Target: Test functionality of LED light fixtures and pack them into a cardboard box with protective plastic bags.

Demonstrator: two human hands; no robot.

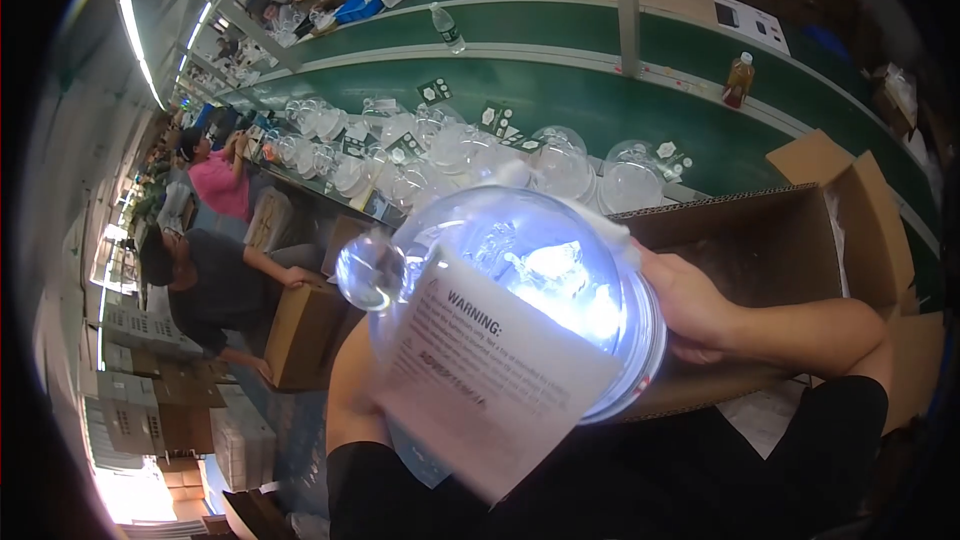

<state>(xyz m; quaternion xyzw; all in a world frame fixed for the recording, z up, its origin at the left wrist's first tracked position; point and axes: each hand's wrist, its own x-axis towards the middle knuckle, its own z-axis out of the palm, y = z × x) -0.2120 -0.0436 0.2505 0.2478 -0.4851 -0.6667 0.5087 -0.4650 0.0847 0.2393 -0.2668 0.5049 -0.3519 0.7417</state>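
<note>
Close in front of me is a clear globe ornament (470, 215), glowing bluish-white inside, with a small clear ball at its left end. My right hand (690, 305) is closed round its ringed base at the right. A white printed card (490, 370) hangs across the globe's near side, tilted. My left forearm comes up on the left and passes behind the card and globe, which hide that hand's fingers. Just beyond, several similar unlit clear globes (450, 145) lie crowded on the green conveyor belt (710, 130), with dark green cards (495, 118) among them.
An open cardboard box (740, 230) stands at my right, beneath my right forearm. On the left, a person (220, 280) holds a carton (303, 335); another in pink (220, 180) is farther along the line. A drink bottle (738, 80) and a clear bottle (447, 28) stand across the belt.
</note>
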